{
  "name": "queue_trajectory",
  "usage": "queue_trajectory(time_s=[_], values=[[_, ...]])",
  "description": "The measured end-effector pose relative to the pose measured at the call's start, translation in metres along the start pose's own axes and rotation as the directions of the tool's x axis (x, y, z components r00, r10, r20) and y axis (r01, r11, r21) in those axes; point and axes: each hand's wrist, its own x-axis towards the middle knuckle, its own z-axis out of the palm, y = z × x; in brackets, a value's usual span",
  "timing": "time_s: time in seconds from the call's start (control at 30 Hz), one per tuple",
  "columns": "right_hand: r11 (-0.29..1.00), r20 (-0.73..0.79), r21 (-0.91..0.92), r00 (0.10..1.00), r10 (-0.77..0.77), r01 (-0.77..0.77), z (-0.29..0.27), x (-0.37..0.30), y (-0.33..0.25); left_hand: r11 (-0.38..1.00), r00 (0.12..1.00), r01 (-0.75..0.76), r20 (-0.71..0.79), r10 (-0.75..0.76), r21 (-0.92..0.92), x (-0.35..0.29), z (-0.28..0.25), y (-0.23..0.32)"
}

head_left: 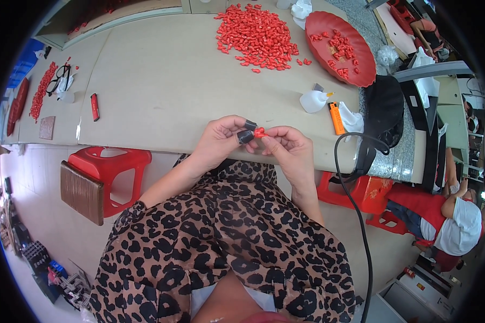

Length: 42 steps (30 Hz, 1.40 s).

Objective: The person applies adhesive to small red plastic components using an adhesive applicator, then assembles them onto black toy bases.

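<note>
Lap: you sit with a leopard-print garment [221, 237] across your legs, nearest the camera, below the table edge.
Left hand: your left hand [221, 141] is raised just in front of the table edge; its thumb and forefinger wear dark finger caps [246, 135] and pinch one end of a small red piece [259, 132].
Right hand: your right hand [288, 148] is closed on the other end of the same red piece, fingertips meeting those of the left hand.
Red piece: it sits between both hands, held in the air over the near edge of the table [161, 86], touching nothing else.
Cable: a black cable [355, 215] runs down on your right from the table edge past your knee.
Stool: a red plastic stool [113, 167] stands on the floor at your left, under the table edge.
Near table items: an orange lighter [336, 118] and a small white bottle [313, 100] lie close together, to the right of your hands; a red marker-like stick [94, 106] lies well apart on the left.
Far table items: a loose pile of red pieces [256, 36] lies beyond your hands; a red oval tray [361, 70] just to its right holds a few more.
Far left: eyeglasses [59, 78] rest near a strip of red pieces [41, 91].
Right edge: another person [458, 215] sits low beside the table.
</note>
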Motion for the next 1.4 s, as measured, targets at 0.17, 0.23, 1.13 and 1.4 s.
queue_trajectory(time_s=[0.17,0.23,1.13,1.4], values=[[0.997,-0.002,0.065,0.999,-0.051,0.051,-0.011,0.003,-0.014,1.0,1.0,0.0,-0.004,0.0,0.011,-0.001,-0.002,-0.001],[0.931,-0.151,0.181,0.944,-0.293,0.317,-0.023,0.013,-0.021,0.999,0.999,-0.026,-0.027,0.027,0.033,-0.001,-0.005,-0.003],[0.784,-0.553,-0.62,0.692,-0.464,0.031,-0.049,0.019,0.005,0.258,0.614,0.209,-0.331,0.716,0.943,0.185,-0.242,0.2],[0.797,-0.586,-0.599,0.717,-0.377,-0.07,-0.06,0.015,0.025,-0.346,0.777,0.362,-0.075,0.625,0.866,0.329,-0.356,0.218]])
